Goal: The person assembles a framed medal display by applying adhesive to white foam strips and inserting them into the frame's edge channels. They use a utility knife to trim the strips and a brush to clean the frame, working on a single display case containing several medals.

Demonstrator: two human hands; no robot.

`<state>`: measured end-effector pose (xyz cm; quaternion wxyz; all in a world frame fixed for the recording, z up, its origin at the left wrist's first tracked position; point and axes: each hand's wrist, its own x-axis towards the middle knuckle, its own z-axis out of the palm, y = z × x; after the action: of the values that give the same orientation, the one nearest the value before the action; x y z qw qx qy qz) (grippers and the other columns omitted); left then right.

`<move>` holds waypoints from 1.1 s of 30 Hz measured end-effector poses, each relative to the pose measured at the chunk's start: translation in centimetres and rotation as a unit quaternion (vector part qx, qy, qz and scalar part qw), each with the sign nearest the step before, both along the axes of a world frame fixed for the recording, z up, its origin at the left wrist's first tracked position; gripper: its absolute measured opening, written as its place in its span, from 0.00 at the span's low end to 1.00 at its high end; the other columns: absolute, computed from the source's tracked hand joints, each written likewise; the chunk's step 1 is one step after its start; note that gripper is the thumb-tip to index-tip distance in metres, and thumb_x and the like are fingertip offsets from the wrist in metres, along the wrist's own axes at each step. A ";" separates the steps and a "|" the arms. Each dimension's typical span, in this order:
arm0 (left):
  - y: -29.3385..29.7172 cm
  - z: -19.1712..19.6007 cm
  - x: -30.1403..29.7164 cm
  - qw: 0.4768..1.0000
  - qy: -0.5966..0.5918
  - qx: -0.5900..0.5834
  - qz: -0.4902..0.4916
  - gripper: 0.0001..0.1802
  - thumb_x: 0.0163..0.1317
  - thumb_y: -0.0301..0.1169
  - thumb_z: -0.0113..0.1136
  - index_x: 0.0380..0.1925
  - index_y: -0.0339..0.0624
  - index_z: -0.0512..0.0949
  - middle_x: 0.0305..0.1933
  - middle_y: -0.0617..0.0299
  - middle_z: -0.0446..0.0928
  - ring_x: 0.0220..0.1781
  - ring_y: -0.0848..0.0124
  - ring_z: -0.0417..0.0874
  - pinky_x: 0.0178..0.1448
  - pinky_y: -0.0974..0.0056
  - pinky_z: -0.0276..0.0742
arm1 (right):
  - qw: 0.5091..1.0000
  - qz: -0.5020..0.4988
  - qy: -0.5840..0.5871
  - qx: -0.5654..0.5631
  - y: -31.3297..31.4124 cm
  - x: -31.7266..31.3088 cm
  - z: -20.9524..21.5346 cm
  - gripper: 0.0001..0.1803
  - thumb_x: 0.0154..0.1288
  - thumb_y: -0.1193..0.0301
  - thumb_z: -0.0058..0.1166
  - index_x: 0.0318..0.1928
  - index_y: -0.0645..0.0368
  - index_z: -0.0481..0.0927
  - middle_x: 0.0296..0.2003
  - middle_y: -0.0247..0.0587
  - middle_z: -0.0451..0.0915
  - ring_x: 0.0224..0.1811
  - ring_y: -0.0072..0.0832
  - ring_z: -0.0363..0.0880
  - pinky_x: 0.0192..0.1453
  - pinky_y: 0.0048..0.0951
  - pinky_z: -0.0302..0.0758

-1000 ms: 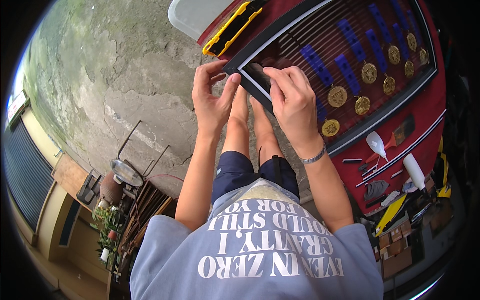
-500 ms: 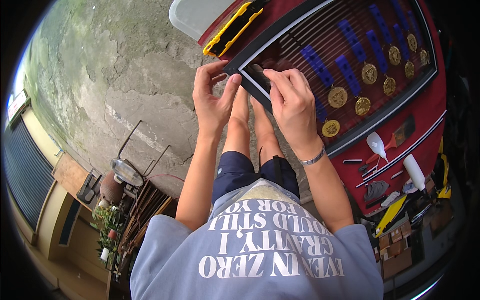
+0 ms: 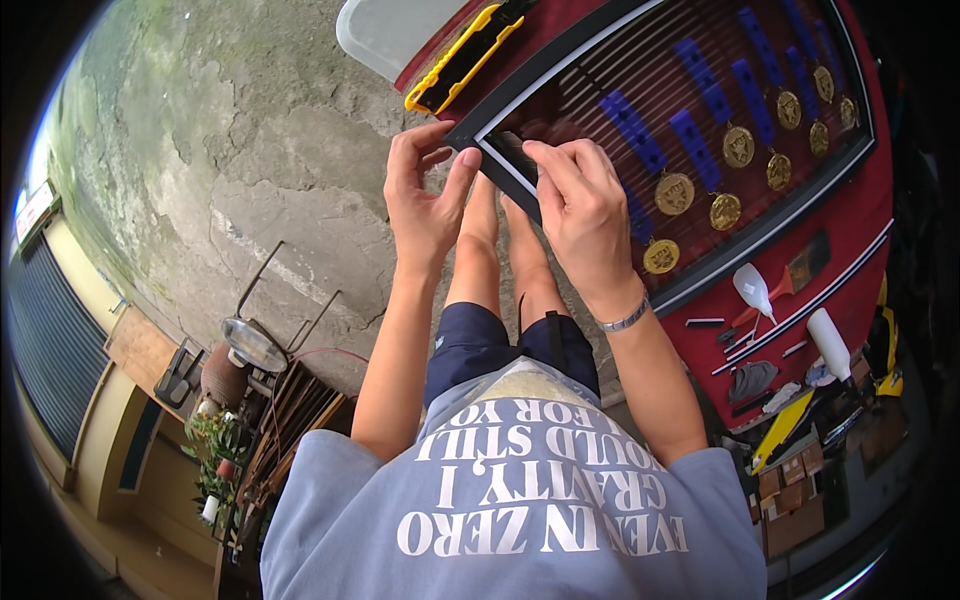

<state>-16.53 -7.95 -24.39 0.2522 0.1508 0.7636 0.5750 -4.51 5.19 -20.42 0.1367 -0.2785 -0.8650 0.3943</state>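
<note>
Pinching one lower corner of a large black picture frame (image 3: pixel 520 85), both hands work at the near edge, above the person's bare shins. The left hand (image 3: pixel 425 195) has its thumb and fingertips closed on the outer corner; the right hand (image 3: pixel 580 215) presses its fingers flat along the inner white lip beside it.

The frame lies flat on a red mat (image 3: pixel 860 215), its near corner jutting over the mat's edge toward the cracked concrete floor (image 3: pixel 220 150). It probably handles as stiff but awkward: long rails, likely a glazed face, and rows of gold medals (image 3: pixel 690 195) on blue ribbons behind it, so it looks fragile under twisting. The rails, not the face, seem the safer hold, one hand on each side.

To the right, white squeeze bottles (image 3: pixel 755 290), a brush (image 3: pixel 800 270) and small tools crowd the mat's lower strip. Beyond the corner lie a yellow-and-black level (image 3: pixel 465 60) and a translucent plastic lid (image 3: pixel 385 35), both close to the frame's far rail. Open room lies to the left, over the concrete.
</note>
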 end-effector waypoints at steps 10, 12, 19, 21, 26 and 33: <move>-0.2 -0.3 -0.1 1.000 0.007 0.003 -0.005 0.19 0.64 0.29 0.71 0.53 0.36 0.79 0.51 0.59 0.78 0.52 0.71 0.80 0.59 0.65 0.78 | 1.000 0.005 0.006 0.005 -0.1 -0.1 0.2 0.19 0.59 0.85 0.59 0.52 0.62 0.82 0.36 0.44 0.75 0.41 0.42 0.78 0.46 0.40 0.77; -0.1 -0.1 0.0 1.000 0.001 0.003 -0.002 0.19 0.64 0.29 0.72 0.53 0.36 0.79 0.51 0.59 0.78 0.52 0.71 0.80 0.59 0.65 0.78 | 1.000 -0.003 0.008 0.011 0.3 -0.1 0.0 0.19 0.58 0.85 0.59 0.52 0.62 0.82 0.35 0.44 0.75 0.41 0.42 0.78 0.46 0.40 0.77; -0.1 -0.1 -0.1 1.000 0.003 0.000 -0.001 0.19 0.64 0.28 0.72 0.53 0.36 0.79 0.51 0.59 0.78 0.52 0.71 0.81 0.59 0.65 0.78 | 1.000 0.001 0.008 0.000 0.1 -0.1 0.1 0.20 0.58 0.85 0.60 0.52 0.61 0.82 0.36 0.44 0.75 0.41 0.42 0.78 0.46 0.41 0.77; -0.1 -0.1 0.0 1.000 0.004 -0.002 -0.002 0.19 0.64 0.29 0.72 0.53 0.36 0.79 0.51 0.59 0.78 0.52 0.71 0.81 0.59 0.64 0.78 | 1.000 0.003 0.003 -0.008 0.0 -0.1 0.3 0.20 0.58 0.84 0.60 0.52 0.61 0.82 0.36 0.44 0.75 0.41 0.42 0.78 0.46 0.41 0.77; -0.1 -0.1 -0.1 1.000 0.005 0.001 -0.001 0.19 0.64 0.29 0.72 0.53 0.36 0.79 0.51 0.59 0.78 0.52 0.71 0.81 0.59 0.64 0.78 | 1.000 0.004 0.001 0.008 0.1 0.0 0.1 0.19 0.59 0.84 0.59 0.52 0.61 0.82 0.35 0.44 0.75 0.41 0.42 0.77 0.46 0.41 0.77; 0.0 0.0 0.1 1.000 -0.001 0.001 0.002 0.19 0.64 0.29 0.72 0.53 0.36 0.79 0.51 0.59 0.78 0.52 0.70 0.81 0.59 0.64 0.78 | 1.000 -0.002 0.007 0.019 0.3 -0.1 -0.1 0.19 0.58 0.85 0.60 0.51 0.61 0.82 0.35 0.43 0.75 0.40 0.41 0.77 0.46 0.40 0.78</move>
<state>-16.47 -7.98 -24.43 0.2514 0.1486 0.7632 0.5764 -4.57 5.48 -20.47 0.1490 -0.2752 -0.8705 0.3798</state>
